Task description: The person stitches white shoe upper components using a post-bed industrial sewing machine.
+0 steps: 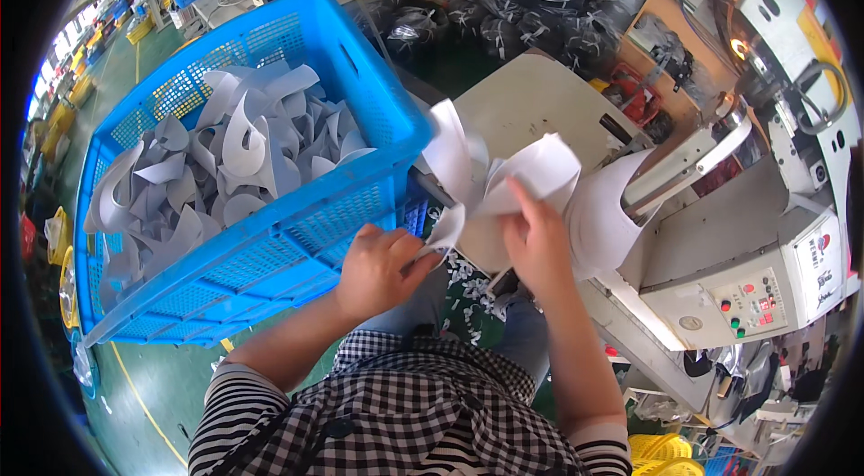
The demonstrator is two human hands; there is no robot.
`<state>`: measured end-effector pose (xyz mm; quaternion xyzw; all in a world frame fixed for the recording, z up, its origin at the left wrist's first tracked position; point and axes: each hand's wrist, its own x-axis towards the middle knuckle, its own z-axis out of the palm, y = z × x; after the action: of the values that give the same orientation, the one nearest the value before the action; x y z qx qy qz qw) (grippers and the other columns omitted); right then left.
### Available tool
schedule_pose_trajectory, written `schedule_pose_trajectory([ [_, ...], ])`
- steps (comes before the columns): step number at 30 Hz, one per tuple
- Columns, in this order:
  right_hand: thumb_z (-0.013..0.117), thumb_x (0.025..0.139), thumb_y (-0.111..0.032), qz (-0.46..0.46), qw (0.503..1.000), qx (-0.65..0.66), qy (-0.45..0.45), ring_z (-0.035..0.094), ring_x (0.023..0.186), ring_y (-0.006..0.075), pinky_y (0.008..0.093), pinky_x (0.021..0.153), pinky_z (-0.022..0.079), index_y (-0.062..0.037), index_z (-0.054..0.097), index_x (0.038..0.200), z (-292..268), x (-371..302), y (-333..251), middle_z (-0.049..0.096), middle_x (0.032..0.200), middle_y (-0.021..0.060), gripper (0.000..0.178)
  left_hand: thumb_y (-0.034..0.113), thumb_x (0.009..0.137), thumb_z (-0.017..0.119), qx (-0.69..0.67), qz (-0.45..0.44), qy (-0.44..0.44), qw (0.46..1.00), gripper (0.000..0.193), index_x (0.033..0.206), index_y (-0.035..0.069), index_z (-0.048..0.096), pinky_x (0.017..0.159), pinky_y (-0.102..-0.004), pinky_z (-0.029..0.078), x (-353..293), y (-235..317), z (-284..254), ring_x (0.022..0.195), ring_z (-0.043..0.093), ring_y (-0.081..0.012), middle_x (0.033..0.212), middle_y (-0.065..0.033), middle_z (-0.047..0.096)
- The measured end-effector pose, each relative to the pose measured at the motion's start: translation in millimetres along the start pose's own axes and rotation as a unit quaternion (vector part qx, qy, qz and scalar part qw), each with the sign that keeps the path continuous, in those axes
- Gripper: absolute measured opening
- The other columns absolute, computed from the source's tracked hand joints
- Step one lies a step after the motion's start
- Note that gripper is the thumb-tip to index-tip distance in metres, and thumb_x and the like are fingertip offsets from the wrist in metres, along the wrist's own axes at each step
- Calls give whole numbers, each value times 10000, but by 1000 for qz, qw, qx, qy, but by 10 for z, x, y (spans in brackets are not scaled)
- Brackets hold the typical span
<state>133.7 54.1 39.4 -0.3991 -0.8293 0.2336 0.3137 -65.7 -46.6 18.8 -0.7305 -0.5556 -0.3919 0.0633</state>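
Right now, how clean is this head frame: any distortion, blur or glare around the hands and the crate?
Head view: strong fisheye, the blue crate bows and black corners frame the picture; the left hand, right hand and white curved pieces are fairly sharp; the pieces look nearly washed out; a lamp on the machine glares.

A single head-worn fisheye view looks steeply down from just above the person's chest, close to the hands. The blue crate lies toward ten o'clock, the machine toward three. Edges bend strongly, so far corners are perhaps unreliable.
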Motion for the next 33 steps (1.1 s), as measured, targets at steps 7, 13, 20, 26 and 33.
schedule_pose_trajectory([
  [7, 504, 772, -47, 2, 953, -299, 51, 516, 956, 318, 401, 762, 429, -118, 433, 1235, 16, 396, 361, 565, 969, 181, 473, 205, 673, 701, -7, -10, 20, 1000, 227, 623, 96, 509, 523, -344, 354, 141, 72, 103, 491, 499, -228, 550, -38, 494],
  [13, 533, 814, -109, 132, 991, 10, 15, 557, 872, 245, 333, 751, 431, -38, 462, 1130, -94, -129, -311, 573, 926, 127, 331, 213, 668, 704, 27, -1, 8, 1000, 227, 642, 100, 509, 513, -333, 338, 126, 129, -56, 486, 496, -200, 547, -20, 483],
  [20, 592, 831, -247, 142, 873, 466, -7, 498, 864, 97, 253, 752, 406, -38, 475, 1032, 8, -518, -51, 539, 907, 16, 313, 202, 625, 720, -81, 12, -71, 994, 223, 731, 77, 569, 553, -356, 369, 269, 401, 4, 576, 524, -237, 644, -50, 538],
  [26, 617, 807, -244, 219, 773, 595, -23, 509, 849, 100, 236, 748, 410, -48, 490, 1000, -6, -696, -2, 546, 920, 19, 303, 276, 683, 704, -283, -104, -149, 942, 268, 734, 46, 578, 540, -328, 406, 265, 446, -8, 582, 535, -280, 673, -114, 558],
  [33, 706, 698, -179, 172, 806, 559, -95, 536, 748, 113, 235, 671, 422, -8, 566, 821, -93, -922, -3, 563, 780, 25, 254, 277, 871, 539, -457, -350, -93, 812, 272, 807, 19, 599, 561, -243, 413, 220, 297, 71, 608, 526, -105, 702, -20, 586],
])
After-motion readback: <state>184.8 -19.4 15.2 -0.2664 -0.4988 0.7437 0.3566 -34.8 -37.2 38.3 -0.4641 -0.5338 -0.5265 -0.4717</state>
